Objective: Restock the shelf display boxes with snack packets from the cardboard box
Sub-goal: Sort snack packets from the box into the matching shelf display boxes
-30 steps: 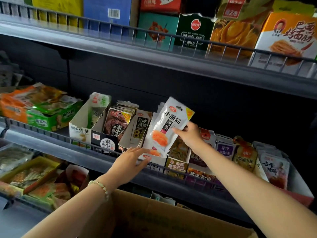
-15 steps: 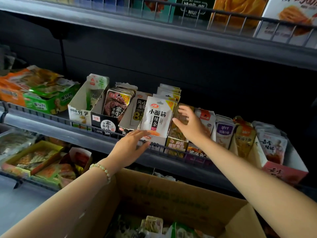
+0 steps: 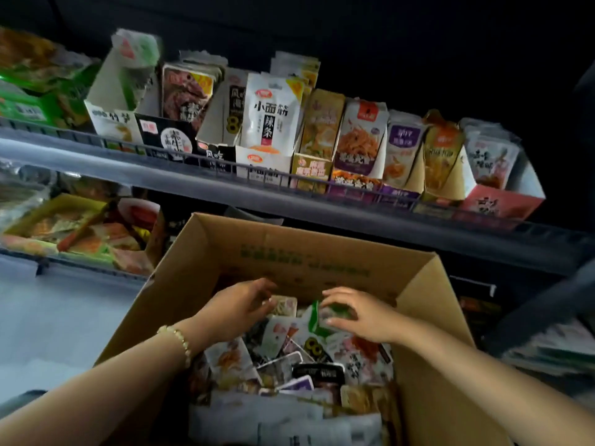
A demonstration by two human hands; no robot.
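Reaching over the near rim of the cardboard box [image 3: 180, 268], both forearms go down into a loose heap of snack packets [image 3: 289, 365] that fills much of it. A beaded bracelet [image 3: 176, 340] sits on the left wrist. The left hand [image 3: 238, 309] hovers at the far side of the heap with its fingers loosely bent and its grip open. Its fingertips are at a pale packet [image 3: 285, 305], but blur hides whether they touch it. Just to the right, the right hand [image 3: 362, 313] has its grip closed on a green-and-white packet [image 3: 317, 318], fingers over the far edge and thumb on the near side.

These packets look small, light and flat, with soft filling under glossy film. I would expect them to flex and slide against each other rather than resist. A pinch at a sealed edge or corner would likely hold best. Squeezing the middle risks crushing the contents, and a handful could slip apart.

Beyond the box, the shelf [image 3: 161, 175] carries a row of display boxes [image 3: 262, 162] behind a low wire rail, with packets standing upright in them. The white box in the middle shows a white packet [image 3: 273, 117] at its front.
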